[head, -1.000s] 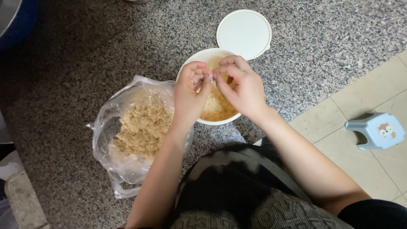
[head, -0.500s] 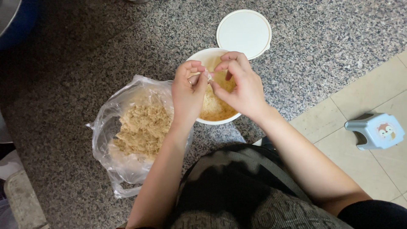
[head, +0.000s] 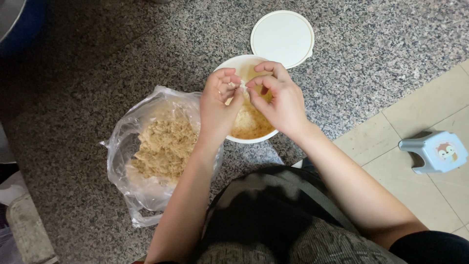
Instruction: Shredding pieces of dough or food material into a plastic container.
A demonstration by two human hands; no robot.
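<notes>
Head view: both hands meet just above the centre of the frame, over a white bowl (head: 234, 66) that sits on the speckled granite floor (head: 371, 63). The left hand (head: 218, 105) has its fingers curled in, thumb and forefinger pinched on a small pale morsel (head: 242, 87); the right hand (head: 279, 100) pinches the same morsel from the other side, fingertips of the two hands almost touching. The morsel is too small to tell what it is. Under the hands the bowl holds a yellowish, pale heap (partly hidden by the palms).

Just above and to the right of the bowl, touching its rim or nearly so, a round white lid (head: 282, 38) lies flat on the floor. Left of the bowl, in the middle left of the frame, an open clear plastic bag (head: 132, 188) holds a mound of tan shredded stuff (head: 163, 146); the left forearm crosses its right edge.

At the right edge, on beige tiles (head: 415, 110), stands a small light-blue plastic stool (head: 434, 152), well apart from the bowl.
</notes>
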